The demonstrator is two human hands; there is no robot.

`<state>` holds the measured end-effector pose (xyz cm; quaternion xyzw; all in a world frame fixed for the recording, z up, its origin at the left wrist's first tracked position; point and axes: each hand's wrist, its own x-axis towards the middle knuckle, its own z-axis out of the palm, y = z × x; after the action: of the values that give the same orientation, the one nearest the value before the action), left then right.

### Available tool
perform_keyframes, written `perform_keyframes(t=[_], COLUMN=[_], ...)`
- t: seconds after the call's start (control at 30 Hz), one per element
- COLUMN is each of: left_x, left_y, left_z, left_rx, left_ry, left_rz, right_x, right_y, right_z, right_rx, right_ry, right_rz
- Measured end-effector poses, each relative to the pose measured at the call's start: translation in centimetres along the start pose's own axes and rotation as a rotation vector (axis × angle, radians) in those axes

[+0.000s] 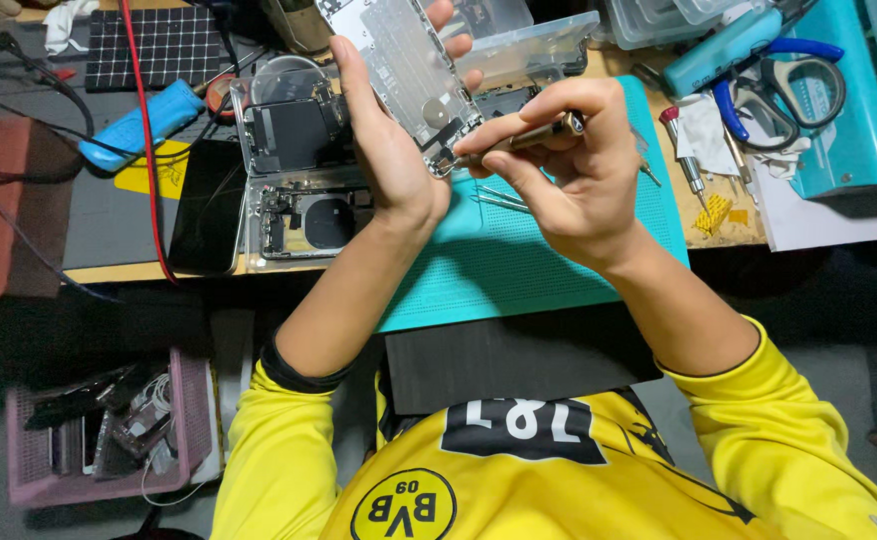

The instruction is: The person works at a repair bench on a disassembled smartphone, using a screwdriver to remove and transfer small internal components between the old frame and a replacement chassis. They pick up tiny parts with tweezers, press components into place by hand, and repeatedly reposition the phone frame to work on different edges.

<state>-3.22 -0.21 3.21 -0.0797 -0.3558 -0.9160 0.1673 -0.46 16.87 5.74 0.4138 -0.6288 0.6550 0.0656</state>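
My left hand (389, 140) holds a silver phone frame (404, 65) upright above the desk, fingers wrapped round its edges. My right hand (569, 165) grips a small bronze screwdriver (524, 138), its tip touching the lower corner of the frame. Both hands hover over a teal work mat (519, 260). Thin tweezers (504, 198) lie on the mat just under my right hand.
An opened phone body (304, 215) and a black screen (204, 205) lie left of the mat. A blue tool (144, 122) and a red cable (144, 140) sit further left. Blue-handled scissors (794, 85), screwdrivers and a teal box are at right. A pink basket (109, 430) stands below the desk.
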Motion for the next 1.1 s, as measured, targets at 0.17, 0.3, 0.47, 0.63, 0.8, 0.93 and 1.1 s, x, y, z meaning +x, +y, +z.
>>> perform_keyframes(t=[0.17, 0.3, 0.47, 0.63, 0.8, 0.93, 1.1], left_x=[-0.1, -0.1, -0.2, -0.1, -0.6, -1.0, -1.3], left_y=[0.1, 0.2, -0.1, -0.4, -0.3, 0.2, 0.3], left_z=[0.2, 0.1, -0.1, -0.7, -1.2, -1.4, -1.3], left_rx=[-0.006, -0.003, 0.006, 0.041, 0.103, 0.155, 0.209], left_ry=[0.002, -0.001, 0.051, 0.059, 0.012, -0.053, -0.059], left_rz=[0.006, 0.004, 0.032, 0.091, 0.151, 0.225, 0.282], right_x=[0.0, 0.0, 0.3, 1.0, 2.1, 2.7, 2.7], right_y=[0.1, 0.2, 0.0, -0.8, -1.6, -1.9, -2.0], right_z=[0.1, 0.2, 0.2, -0.1, -1.0, -1.1, -1.1], right_rx=[0.036, 0.05, 0.008, 0.038, -0.028, -0.044, -0.067], right_ry=[0.011, 0.02, 0.086, 0.116, 0.018, 0.002, -0.008], right_rz=[0.021, 0.046, 0.145, 0.287, 0.496, 0.665, 0.719])
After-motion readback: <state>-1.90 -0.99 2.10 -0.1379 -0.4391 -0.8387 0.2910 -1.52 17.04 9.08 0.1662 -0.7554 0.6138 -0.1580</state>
